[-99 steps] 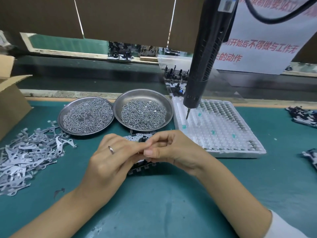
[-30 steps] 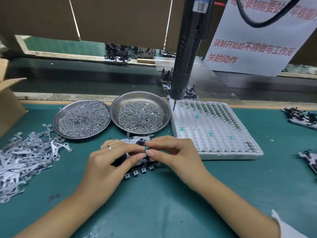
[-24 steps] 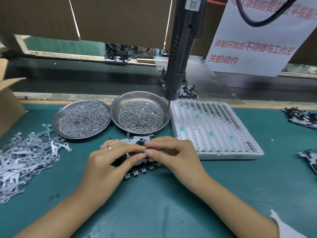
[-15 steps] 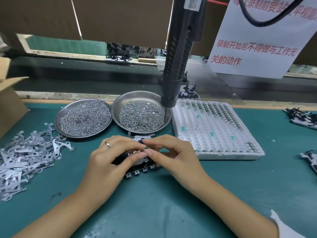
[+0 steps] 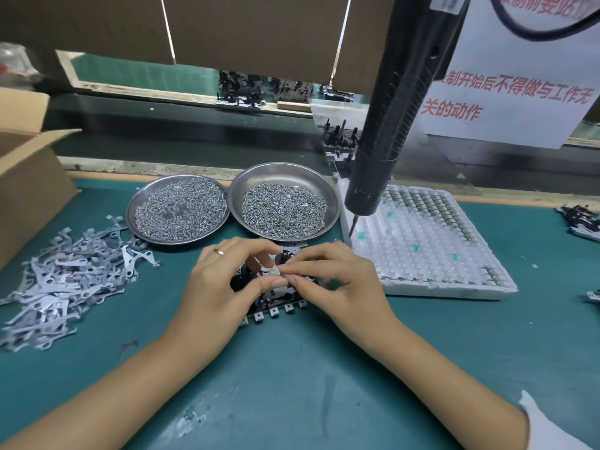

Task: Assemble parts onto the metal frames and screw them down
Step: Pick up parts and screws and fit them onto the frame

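A metal frame (image 5: 276, 305) with black parts lies flat on the green mat, mostly hidden under both hands. My left hand (image 5: 220, 287) and my right hand (image 5: 337, 284) meet over its middle. Their thumbs and forefingers pinch a small pale part (image 5: 275, 271) between them, just above the frame. A ring sits on my left hand. The black electric screwdriver (image 5: 383, 151) hangs above the white tray, its bit pointing down, with no hand on it.
Two round steel dishes of screws (image 5: 178, 209) (image 5: 285, 206) stand behind the frame. A white tray (image 5: 422, 248) of small parts lies at right. A heap of flat metal levers (image 5: 65, 271) lies at left, beside a cardboard box (image 5: 29, 177). More frames (image 5: 581, 219) lie far right.
The hanging screwdriver has swung from over the right dish back to the right, over the white tray. Both hands stay pinched together over the frame, shifting only slightly.
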The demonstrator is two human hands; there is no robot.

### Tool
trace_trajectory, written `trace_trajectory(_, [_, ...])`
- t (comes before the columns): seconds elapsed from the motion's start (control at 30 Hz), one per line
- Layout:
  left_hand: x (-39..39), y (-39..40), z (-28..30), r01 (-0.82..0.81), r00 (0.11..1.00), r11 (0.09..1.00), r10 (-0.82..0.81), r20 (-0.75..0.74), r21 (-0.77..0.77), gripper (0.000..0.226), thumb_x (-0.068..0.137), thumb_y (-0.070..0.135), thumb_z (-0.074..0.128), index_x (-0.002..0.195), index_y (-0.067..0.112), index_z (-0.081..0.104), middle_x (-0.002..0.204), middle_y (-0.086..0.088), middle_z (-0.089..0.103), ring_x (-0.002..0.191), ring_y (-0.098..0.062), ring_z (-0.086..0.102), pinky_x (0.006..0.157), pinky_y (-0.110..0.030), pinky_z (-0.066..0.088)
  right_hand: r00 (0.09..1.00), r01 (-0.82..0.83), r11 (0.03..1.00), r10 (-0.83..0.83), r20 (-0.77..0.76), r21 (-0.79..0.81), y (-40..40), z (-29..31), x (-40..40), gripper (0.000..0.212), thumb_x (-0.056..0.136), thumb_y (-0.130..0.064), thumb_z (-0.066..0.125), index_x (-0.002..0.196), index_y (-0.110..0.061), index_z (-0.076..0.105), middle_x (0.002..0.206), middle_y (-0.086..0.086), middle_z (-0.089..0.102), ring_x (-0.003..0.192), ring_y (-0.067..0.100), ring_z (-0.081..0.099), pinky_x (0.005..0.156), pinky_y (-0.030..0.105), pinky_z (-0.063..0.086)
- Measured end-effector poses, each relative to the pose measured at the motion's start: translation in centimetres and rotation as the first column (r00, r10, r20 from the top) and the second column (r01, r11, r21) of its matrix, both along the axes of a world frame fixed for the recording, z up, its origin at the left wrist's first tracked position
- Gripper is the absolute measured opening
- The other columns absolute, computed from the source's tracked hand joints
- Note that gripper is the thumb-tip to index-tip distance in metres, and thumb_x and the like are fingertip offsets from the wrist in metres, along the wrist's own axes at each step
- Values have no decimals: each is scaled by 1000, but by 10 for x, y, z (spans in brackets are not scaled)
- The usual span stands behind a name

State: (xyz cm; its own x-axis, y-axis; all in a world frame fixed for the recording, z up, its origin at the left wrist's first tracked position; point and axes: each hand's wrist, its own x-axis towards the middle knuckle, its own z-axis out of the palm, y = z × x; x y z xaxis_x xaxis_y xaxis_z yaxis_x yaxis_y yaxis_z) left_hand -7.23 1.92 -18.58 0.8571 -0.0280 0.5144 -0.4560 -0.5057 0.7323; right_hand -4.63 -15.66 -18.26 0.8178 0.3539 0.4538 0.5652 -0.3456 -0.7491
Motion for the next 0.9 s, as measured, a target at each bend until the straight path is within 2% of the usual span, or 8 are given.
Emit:
trace_trajectory(0.07, [-1, 2, 3, 24, 1000, 1000, -24, -11, 3, 32, 72, 35, 77, 98, 43, 60, 95, 13, 62, 89, -5, 58, 85, -30, 42, 997, 7, 999, -5, 71, -35, 0, -2, 0, 16, 79, -14, 71, 94, -16, 77, 92, -4, 69, 87, 15, 55, 78, 18, 40])
trace_trajectory(0.2, [0, 12, 9, 4, 998, 987, -15, -69, -163, 20, 77, 37, 63, 97, 35, 65, 92, 17, 66, 86, 1, 61, 80, -10, 42, 961, 4, 980, 50, 270, -197, -1, -5, 1, 13, 80, -15, 73, 91, -16, 78, 90, -3, 70, 78, 21, 49, 75, 25, 42])
trace_trajectory(0.33, [-1, 13, 9, -65, 992, 974, 41, -117, -216, 18, 83, 37, 56, 94, 30, 68, 90, 20, 68, 85, 3, 61, 80, -13, 45, 928, 21, 968, 75, 366, -252, -1, -9, 2, 11, 80, -21, 73, 90, -19, 78, 90, -5, 71, 77, 22, 49, 70, 41, 46])
trace_trajectory(0.47, [-5, 10, 3, -53, 992, 990, 36, -125, -133, 15, 89, 38, 60, 95, 27, 69, 91, 17, 67, 89, -6, 62, 84, -31, 47, 905, 20, 963, 97, 413, -270, -1, -12, 3, 11, 82, -25, 71, 89, -20, 79, 90, -6, 71, 79, 25, 53, 72, 42, 44])
trace_trajectory(0.57, [-6, 10, 4, -52, 992, 992, 38, -119, -113, 17, 86, 36, 54, 93, 30, 68, 91, 17, 66, 88, -7, 62, 85, -38, 46, 897, 25, 956, 107, 429, -291, 0, -13, 3, 11, 82, -24, 71, 90, -21, 78, 91, -6, 71, 79, 26, 54, 73, 41, 43])
trace_trajectory(0.73, [-8, 8, 5, -40, 997, 999, 38, -73, -33, 23, 87, 41, 54, 90, 24, 70, 82, 14, 66, 85, -6, 60, 83, -35, 45, 896, 24, 948, 120, 428, -316, -1, -11, 3, 11, 82, -25, 70, 88, -20, 79, 93, -6, 71, 81, 26, 55, 75, 42, 43])
trace_trajectory(0.8, [-10, 7, 6, -36, 999, 997, 38, -30, 72, 28, 83, 40, 52, 90, 21, 71, 84, 18, 64, 83, -1, 57, 83, -27, 41, 893, 30, 943, 124, 432, -332, 0, -9, 2, 10, 82, -23, 71, 88, -21, 78, 93, -6, 71, 82, 26, 55, 76, 41, 42])
trace_trajectory(0.9, [-13, 6, 3, 5, 1000, 955, -9, 15, 297, 32, 76, 38, 55, 98, 20, 70, 93, 15, 64, 89, -6, 56, 87, -31, 39, 908, 21, 938, 127, 398, -346, -1, -8, 0, 12, 78, -16, 73, 89, -20, 78, 95, -5, 71, 83, 26, 55, 78, 39, 41])
